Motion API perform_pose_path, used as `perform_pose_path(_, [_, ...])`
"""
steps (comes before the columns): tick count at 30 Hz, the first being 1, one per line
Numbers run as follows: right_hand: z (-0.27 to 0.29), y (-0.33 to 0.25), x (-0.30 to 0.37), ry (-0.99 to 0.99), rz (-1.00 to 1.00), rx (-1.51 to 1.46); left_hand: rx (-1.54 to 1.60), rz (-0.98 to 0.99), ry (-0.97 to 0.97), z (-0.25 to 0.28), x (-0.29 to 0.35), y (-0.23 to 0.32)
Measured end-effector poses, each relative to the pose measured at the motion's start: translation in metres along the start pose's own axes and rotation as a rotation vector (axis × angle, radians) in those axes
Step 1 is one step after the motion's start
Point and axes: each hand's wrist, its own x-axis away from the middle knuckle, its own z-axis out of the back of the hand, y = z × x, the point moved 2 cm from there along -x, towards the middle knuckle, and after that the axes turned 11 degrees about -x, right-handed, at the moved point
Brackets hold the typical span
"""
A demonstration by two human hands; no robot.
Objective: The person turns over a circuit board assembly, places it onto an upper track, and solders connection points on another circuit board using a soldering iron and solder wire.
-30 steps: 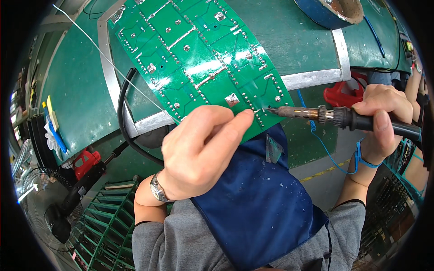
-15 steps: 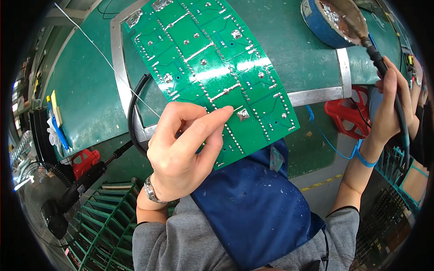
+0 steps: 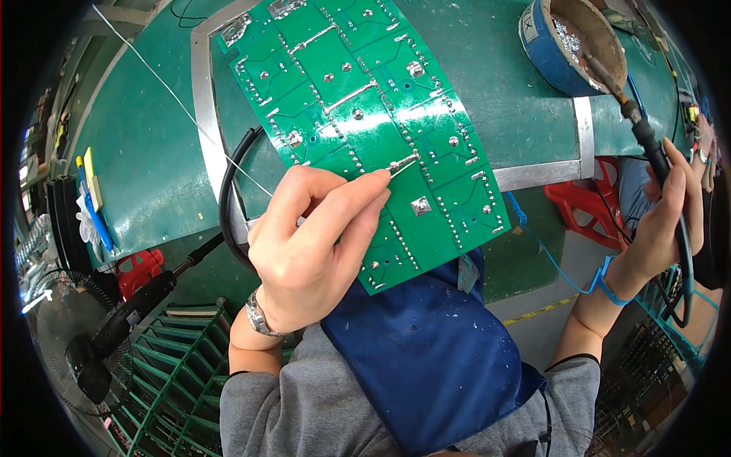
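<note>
A large green circuit board (image 3: pixel 304 91), dotted with silver solder joints, lies solder side up and reaches past the table's near edge. Above its lower left part, my left hand (image 3: pixel 308 240) is closed in a pinch on a thin solder wire (image 3: pixel 169 93). A short end of the wire sticks out past the fingertips, by a long solder strip on the board. My right hand (image 3: pixel 666 217) is wrapped round a soldering iron (image 3: pixel 646 135). The iron's front end reaches into a round blue container (image 3: pixel 550 62) with silvery solder bits inside.
A metal-trimmed green table (image 3: pixel 510 114) stretches across the front. Pens (image 3: pixel 93 202) lie at the left, above a fan (image 3: pixel 72 343) and a green rack (image 3: pixel 179 362). Red stools (image 3: pixel 590 198) stand under the table. A blue cord (image 3: pixel 544 255) runs from my right wristband. Another person's hand (image 3: pixel 704 133) shows far right.
The pinched wire end has moved up the board from near a square pad to the solder strip. My right hand has lowered slightly. The whole view has shifted a little.
</note>
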Motion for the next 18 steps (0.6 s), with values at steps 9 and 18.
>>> perform_pose_path(9, [-0.027,-0.02,0.002,-0.413,-0.197,-0.492,0.02,-0.05,0.003,-0.007,-0.007,0.004])
perform_pose_path(18, [-0.045,-0.017,0.0,-0.551,-0.304,-0.528,0.026,-0.069,-0.018,-0.01,-0.007,0.003])
